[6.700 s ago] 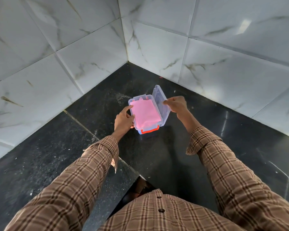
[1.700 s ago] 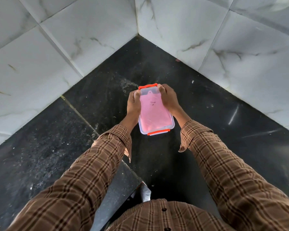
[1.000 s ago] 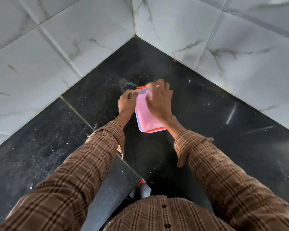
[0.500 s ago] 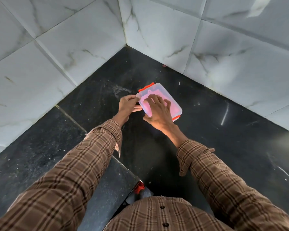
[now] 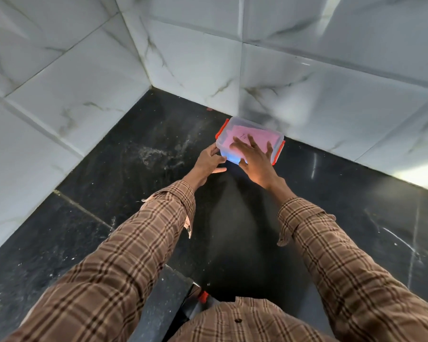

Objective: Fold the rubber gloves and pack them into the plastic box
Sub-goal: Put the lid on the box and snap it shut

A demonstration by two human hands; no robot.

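A clear plastic box [image 5: 242, 127] with orange clips on both short ends lies closed on the black counter, close to the right-hand tiled wall. Folded pink rubber gloves [image 5: 257, 138] show through its lid. My right hand [image 5: 253, 157] rests flat on the lid, fingers spread. My left hand [image 5: 208, 161] touches the box's near left corner with its fingertips, the fingers apart. The near part of the lid is hidden under my right hand.
White marble-look tiled walls [image 5: 84, 82] meet in a corner behind the box. The black stone counter [image 5: 134, 169] has a dusty smear left of the box. The counter's front edge [image 5: 158, 304] runs below my arms, with a small red object [image 5: 203, 296] beneath it.
The lid was shut and its clips closed. The box has since been turned and slid away from me toward the right wall, my right hand flat on top and my left at its corner.
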